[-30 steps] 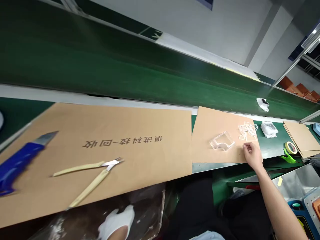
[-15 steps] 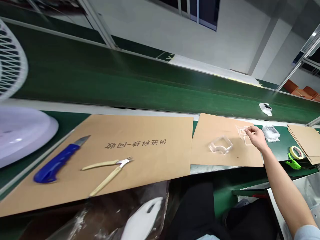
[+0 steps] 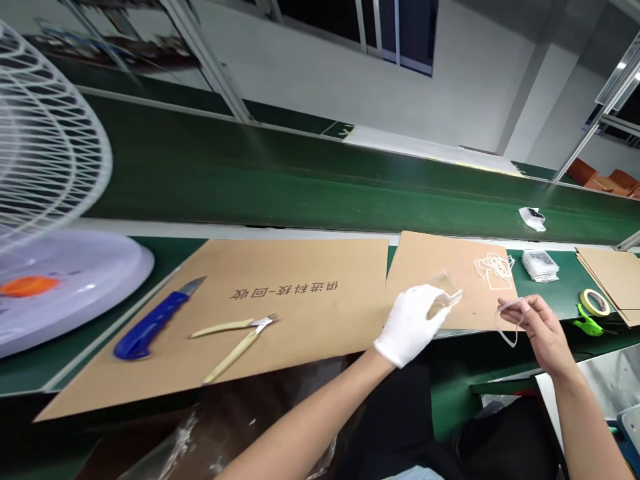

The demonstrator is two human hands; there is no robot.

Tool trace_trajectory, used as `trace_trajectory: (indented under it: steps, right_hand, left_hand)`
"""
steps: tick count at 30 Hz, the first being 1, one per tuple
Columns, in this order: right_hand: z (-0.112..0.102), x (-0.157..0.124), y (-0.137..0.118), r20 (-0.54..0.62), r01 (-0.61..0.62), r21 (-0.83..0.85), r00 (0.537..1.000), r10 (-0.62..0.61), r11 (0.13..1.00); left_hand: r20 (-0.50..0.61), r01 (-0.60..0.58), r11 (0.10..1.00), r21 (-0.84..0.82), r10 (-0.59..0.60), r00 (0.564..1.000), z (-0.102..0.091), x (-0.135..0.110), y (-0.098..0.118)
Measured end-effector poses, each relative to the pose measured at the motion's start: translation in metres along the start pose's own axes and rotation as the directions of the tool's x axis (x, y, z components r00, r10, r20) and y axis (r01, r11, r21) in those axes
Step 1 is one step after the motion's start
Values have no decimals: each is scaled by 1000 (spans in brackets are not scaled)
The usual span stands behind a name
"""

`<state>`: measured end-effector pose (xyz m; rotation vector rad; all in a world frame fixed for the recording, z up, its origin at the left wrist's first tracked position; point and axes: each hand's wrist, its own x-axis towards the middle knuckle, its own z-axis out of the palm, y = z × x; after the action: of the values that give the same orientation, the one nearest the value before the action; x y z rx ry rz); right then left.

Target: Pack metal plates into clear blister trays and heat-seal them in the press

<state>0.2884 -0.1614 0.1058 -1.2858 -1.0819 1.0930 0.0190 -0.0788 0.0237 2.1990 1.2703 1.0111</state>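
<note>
My left hand, in a white glove, is closed on a clear plastic frame-like part above the right-hand cardboard sheet. Bare, my right hand pinches a thin, translucent white gasket-like ring that dangles past the sheet's front edge. Farther back on the same cardboard lies a small tangle of similar white rings.
On the left cardboard sheet lie a blue-handled knife and nippers. A fan stands far left. To the right are bubble-wrap pieces, yellow tape and a green tool. Behind runs a green conveyor belt.
My gloved left hand has come into view and taken up the clear part from the cardboard. My right hand has drawn back toward me with a white ring from the tangle.
</note>
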Motion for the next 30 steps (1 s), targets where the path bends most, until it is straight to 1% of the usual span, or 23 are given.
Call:
trace_trajectory:
  steps: [2,3,4,6,8,10,11,12,13,15,16,17,18,19,20,21,22,23,24,26,28,30]
  right_hand:
    - [0,-19,9,-27,-75,80,997,77,994]
    - [0,-27,13,-36,-99,115,994,103,988]
    - [0,-34,16,-42,-114,145,992,121,983]
    - [1,-47,20,-49,-129,196,989,141,972]
    - [1,-55,20,-54,-134,233,987,150,963]
    - [4,-60,18,-53,-136,259,987,154,956]
    - [6,-60,17,-51,-136,269,987,155,953]
    - [9,-60,16,-45,-136,280,987,155,950]
    - [12,-59,16,-36,-136,292,988,152,947]
    - [20,-55,15,-7,-132,310,990,141,942]
    - [25,-54,16,11,-129,315,991,132,940]
    - [30,-52,16,32,-127,314,992,123,941]
    - [35,-50,18,58,-127,310,992,114,942]
    - [40,-49,20,84,-127,301,991,106,945]
    - [45,-48,22,107,-126,287,989,99,950]
    - [49,-47,25,116,-121,262,989,94,957]
    - [52,-46,28,106,-111,218,990,90,969]
    - [54,-45,30,76,-96,157,994,85,983]
    - [55,-45,32,30,-78,81,997,76,994]
    - [54,-46,35,-54,-58,-69,997,54,996]
    - [51,-48,35,-92,-64,-148,994,50,987]
    - [48,-53,33,-108,-88,-167,992,71,982]
  left_hand:
    - [92,-63,977,205,45,995,26,28,-6]
    - [151,-109,955,275,69,986,37,38,-11]
    - [208,-167,936,311,104,973,46,45,-17]
    - [325,-308,910,279,212,922,54,54,-30]
    - [402,-416,890,189,317,859,51,59,-42]
    - [449,-465,876,125,368,814,41,62,-50]
    - [457,-467,877,112,372,808,35,62,-51]
    - [444,-451,886,104,365,818,29,62,-49]
    - [410,-418,904,91,348,843,23,59,-45]
    - [279,-293,956,13,278,919,11,47,-30]
    - [213,-209,976,-66,218,952,7,38,-20]
    - [182,-115,978,-176,147,972,4,27,-9]
    - [199,-12,951,-310,78,977,2,16,2]
    - [263,99,888,-449,25,965,2,5,13]
    - [351,214,796,-566,-3,936,3,-5,22]
    - [438,323,695,-642,-13,899,4,-13,30]
    - [507,416,607,-677,-25,861,5,-20,35]
    - [550,485,548,-682,-52,833,6,-24,39]
    - [571,530,519,-671,-94,816,6,-26,41]
    - [571,568,514,-643,-173,802,2,-26,41]
    - [550,559,526,-641,-193,813,-4,-25,39]
    - [535,538,547,-641,-183,824,-11,-24,39]
